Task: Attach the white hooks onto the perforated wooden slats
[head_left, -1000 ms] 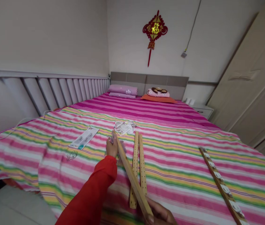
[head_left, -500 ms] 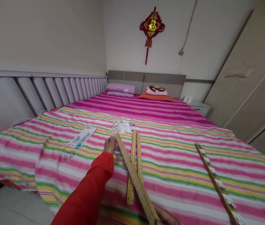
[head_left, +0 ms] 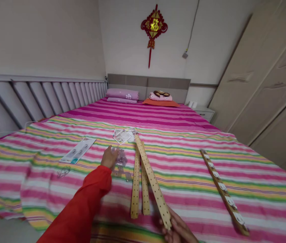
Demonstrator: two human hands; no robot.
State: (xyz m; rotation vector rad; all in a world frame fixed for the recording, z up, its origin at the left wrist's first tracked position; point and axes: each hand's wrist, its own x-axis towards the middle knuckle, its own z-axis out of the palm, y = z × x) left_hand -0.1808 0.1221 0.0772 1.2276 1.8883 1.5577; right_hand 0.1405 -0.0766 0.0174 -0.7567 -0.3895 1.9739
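Observation:
My right hand grips the near end of a pale wooden strip with rows of small holes. The strip slants away from me, its far end over two similar strips, one on the left and one on the right, lying on the bed. My left hand, in a red sleeve, reaches over the striped cover with its fingers apart. Its fingertips are at a clear plastic bag; whether they touch it is hard to tell. Small clear pieces lie just nearer to me.
A pile of white papers or cards lies beyond the strips. On the left are a flat package and a thin wire coil. A wooden strip with white round pieces lies right. Pillows rest by the headboard.
The far end of the held strip has swung right, away from my left hand. My left hand stays near the clear bag, its fingers now more visible. The view has turned slightly right.

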